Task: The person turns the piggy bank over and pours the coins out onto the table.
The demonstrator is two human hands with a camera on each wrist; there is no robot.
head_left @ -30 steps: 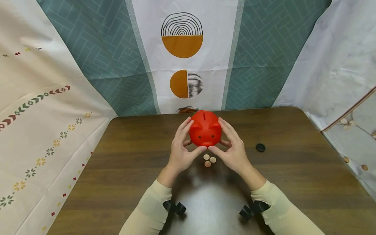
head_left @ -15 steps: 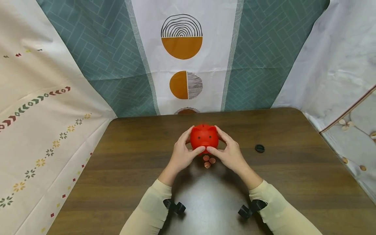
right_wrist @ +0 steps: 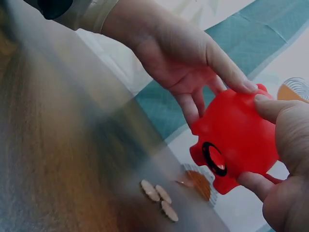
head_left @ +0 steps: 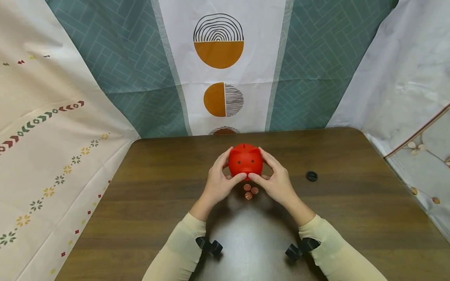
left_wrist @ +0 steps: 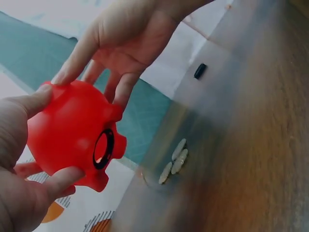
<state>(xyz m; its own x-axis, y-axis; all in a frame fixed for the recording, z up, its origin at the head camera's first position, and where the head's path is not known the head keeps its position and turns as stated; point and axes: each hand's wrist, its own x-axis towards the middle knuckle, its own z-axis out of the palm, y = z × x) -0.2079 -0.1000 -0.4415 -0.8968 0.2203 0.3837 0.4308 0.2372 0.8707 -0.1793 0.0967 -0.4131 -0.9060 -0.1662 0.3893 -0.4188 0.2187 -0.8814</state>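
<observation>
Both hands hold a red piggy bank [head_left: 245, 159] above the table, its face toward me and its slot at the top edge. The left hand [head_left: 218, 180] grips one side and the right hand [head_left: 277, 182] the other, thumbs meeting by the snout. In the left wrist view, the belly of the piggy bank [left_wrist: 72, 130] shows an uncovered round hole with a black rim. Three coins [head_left: 248, 191] lie close together on the table just in front of it. To the right rests a round black plug [head_left: 311, 176].
The brown wooden table [head_left: 158, 203] ends at a patterned cloth backdrop [head_left: 232, 74]. Cloth also hangs on the left and right. Dark wrist devices [head_left: 209, 246] sit on both forearms. In the right wrist view, a thin bright sliver [right_wrist: 183, 183] shows beyond the coins.
The piggy bank first came down and tipped, so its slot turned from facing me to the top edge. Since half a second ago it has barely moved. Coins and plug lie still.
</observation>
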